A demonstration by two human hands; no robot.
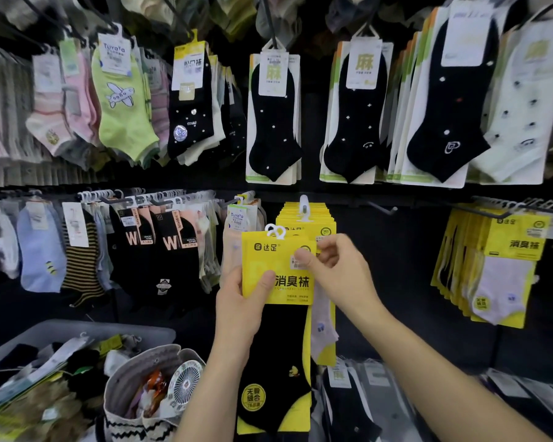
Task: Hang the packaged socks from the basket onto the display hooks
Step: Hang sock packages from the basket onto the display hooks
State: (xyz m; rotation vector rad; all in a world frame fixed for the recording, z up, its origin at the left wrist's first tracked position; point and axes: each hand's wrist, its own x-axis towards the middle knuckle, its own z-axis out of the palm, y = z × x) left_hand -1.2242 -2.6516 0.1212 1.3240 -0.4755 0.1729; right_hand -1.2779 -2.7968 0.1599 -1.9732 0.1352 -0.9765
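The left hand (241, 301) holds a sock pack (276, 317) just in front of the yellow stack (313, 223) of matching packs hanging on the wall. Its grip is closed on the pack's left edge, with the thumb pressed flat on the yellow card. The right hand (336, 266) pinches the card's upper right corner between thumb and fingers. The pack's white hanger loop (276, 231) sits just below and left of the stack's own white hanger. A black display hook (382, 208) juts out to the right of the stack. The grey basket (87, 330), with more packs inside, lies well below and left of the stack.
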